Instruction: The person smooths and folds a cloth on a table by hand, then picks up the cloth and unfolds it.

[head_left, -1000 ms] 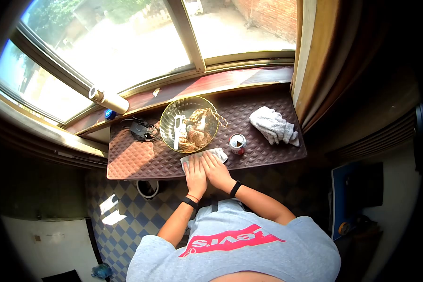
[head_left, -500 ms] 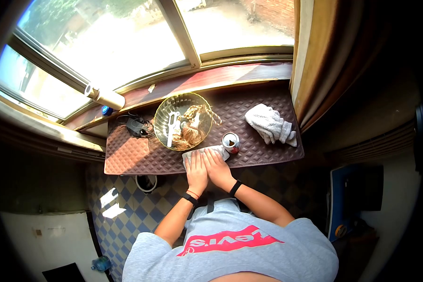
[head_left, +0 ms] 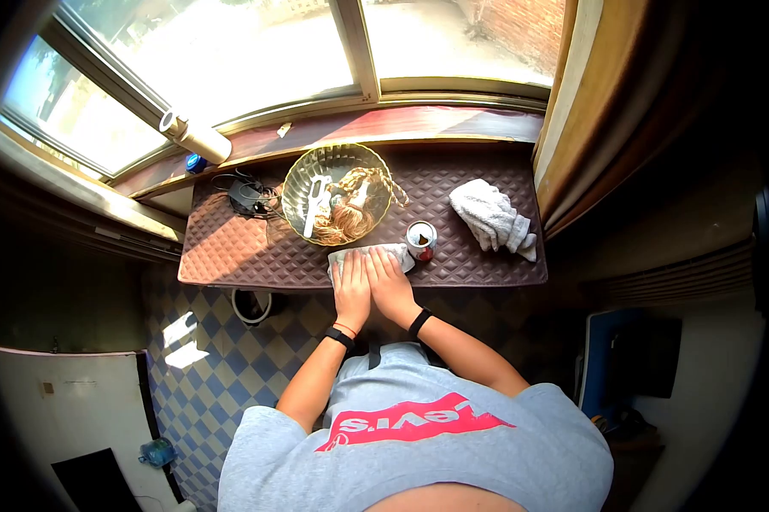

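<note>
My left hand (head_left: 351, 288) lies flat on a folded light-coloured cloth (head_left: 398, 251) at the front edge of the table, fingers stretched forward. Beside it, thumbs close together, my right hand (head_left: 390, 283) rests flat on the same cloth. Both hands are open, and much of the cloth is hidden under them. Just right of the cloth stands an opened drink can (head_left: 420, 242), upright. Behind the hands is a clear fluted bowl (head_left: 297, 192) with a yellowish rim. In it are a white-handled item (head_left: 318, 205) and a bundle of brown cord or hair-like strands (head_left: 350, 220).
A crumpled white towel (head_left: 489, 215) lies on the right of the brown quilted tabletop (head_left: 231, 260). Black cables with a dark box (head_left: 250, 197) sit at left. On the window ledge are a beige bottle (head_left: 198, 139) and a blue cap (head_left: 196, 162). A bin (head_left: 252, 305) stands below.
The view has tilted slightly, so the table appears higher in the picture. Both hands remain flat on the cloth, with no clear movement relative to the can or the bowl.
</note>
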A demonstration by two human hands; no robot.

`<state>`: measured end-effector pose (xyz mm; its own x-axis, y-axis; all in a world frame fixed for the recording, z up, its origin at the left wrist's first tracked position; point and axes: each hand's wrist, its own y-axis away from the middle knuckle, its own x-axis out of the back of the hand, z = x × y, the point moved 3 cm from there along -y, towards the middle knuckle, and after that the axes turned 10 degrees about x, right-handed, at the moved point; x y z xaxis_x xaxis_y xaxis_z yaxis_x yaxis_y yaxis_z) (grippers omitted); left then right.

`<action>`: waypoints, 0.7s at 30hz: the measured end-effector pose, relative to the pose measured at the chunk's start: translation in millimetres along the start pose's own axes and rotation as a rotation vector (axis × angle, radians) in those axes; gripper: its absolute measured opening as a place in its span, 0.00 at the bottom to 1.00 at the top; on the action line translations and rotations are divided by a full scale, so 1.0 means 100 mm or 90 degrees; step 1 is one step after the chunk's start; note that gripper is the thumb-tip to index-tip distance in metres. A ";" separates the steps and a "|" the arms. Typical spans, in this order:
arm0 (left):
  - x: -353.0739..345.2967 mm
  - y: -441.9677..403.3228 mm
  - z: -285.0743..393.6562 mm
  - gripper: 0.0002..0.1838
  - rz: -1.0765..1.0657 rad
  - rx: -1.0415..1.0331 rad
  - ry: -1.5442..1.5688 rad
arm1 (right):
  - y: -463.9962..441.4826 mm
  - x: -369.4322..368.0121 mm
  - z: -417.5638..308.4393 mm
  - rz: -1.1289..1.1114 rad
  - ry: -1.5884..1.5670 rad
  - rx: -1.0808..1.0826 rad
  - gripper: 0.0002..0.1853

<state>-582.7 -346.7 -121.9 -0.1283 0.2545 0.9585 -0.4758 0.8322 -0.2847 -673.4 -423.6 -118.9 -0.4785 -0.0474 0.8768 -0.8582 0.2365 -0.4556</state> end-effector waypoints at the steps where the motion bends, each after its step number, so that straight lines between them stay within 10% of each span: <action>1: 0.01 0.01 -0.01 0.28 0.001 0.003 0.015 | 0.00 0.01 -0.01 -0.002 0.005 0.005 0.30; 21: 0.08 0.06 -0.15 0.43 -0.080 0.082 0.084 | -0.11 -0.10 0.02 -0.068 -0.042 0.077 0.36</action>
<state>-573.2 -332.0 -116.4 0.0501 0.2225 0.9736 -0.5887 0.7941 -0.1512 -659.9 -427.8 -122.9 -0.3908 -0.1300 0.9112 -0.9192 0.1076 -0.3788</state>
